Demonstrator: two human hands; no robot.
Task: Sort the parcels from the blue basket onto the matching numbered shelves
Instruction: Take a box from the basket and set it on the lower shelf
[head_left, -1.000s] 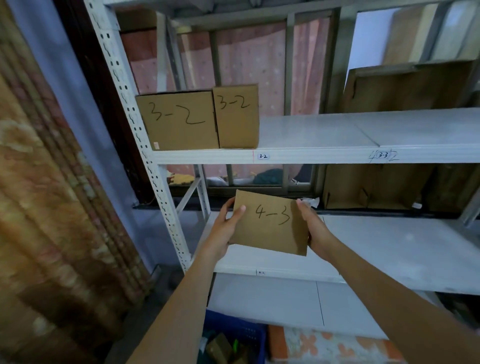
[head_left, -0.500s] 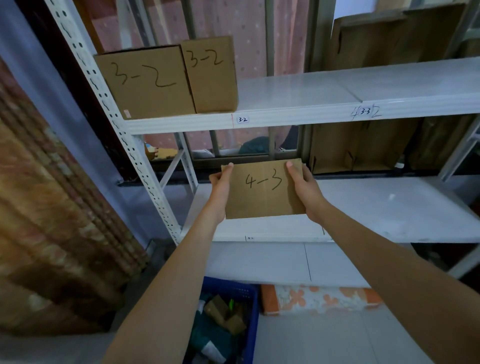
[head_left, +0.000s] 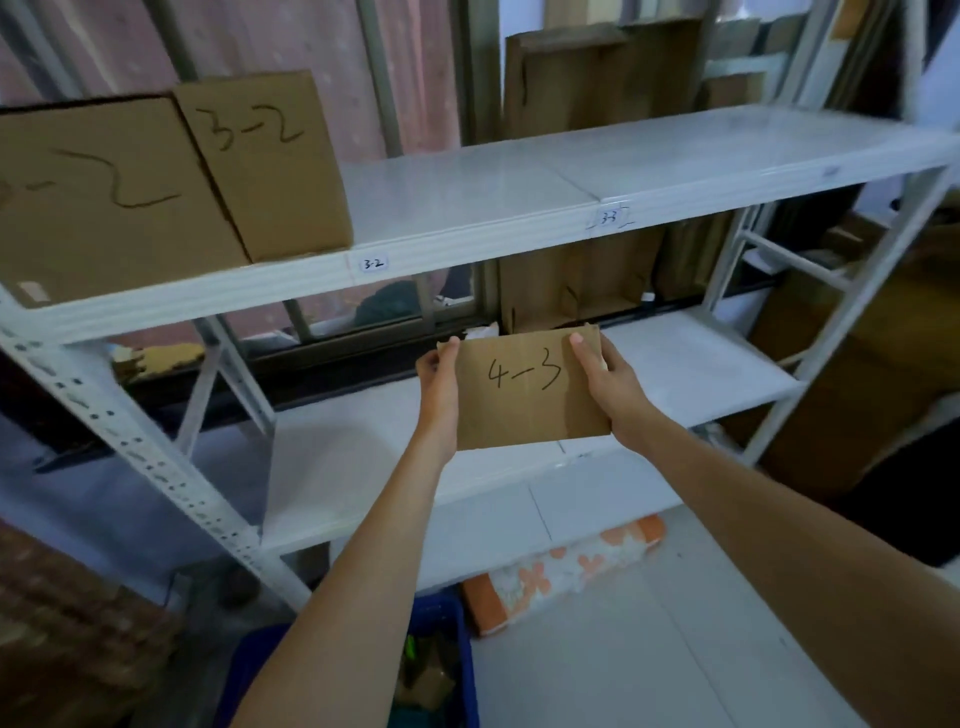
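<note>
Parcels remain in the blue basket (head_left: 462, 675) on the floor, nearest the viewer and directly below the 4-3 parcel (head_left: 530, 387), so sorting is judged incomplete. The 4-3 parcel serves as the landmark: it is a flat brown cardboard piece held in the air between both hands, in front of the lower white shelf (head_left: 691, 364). Its long axis runs left to right, tilted slightly up toward the right, and the written face points toward the viewer with the characters upright. The left hand (head_left: 439, 387) grips the left edge, thumb curled over the front face near the top corner. The right hand (head_left: 605, 384) grips the right edge in the same manner, thumb on the front and fingers behind. Above and left of the parcel, two boxes marked 3-2 (head_left: 265, 161) already stand on the upper shelf (head_left: 467, 202), touching each other, over the 3-2 label (head_left: 373, 264). Above and right, the 3-3 label (head_left: 608, 218) marks a bay with no parcel visible. The label for the 4-3 bay cannot be read; placement is not yet done.
</note>
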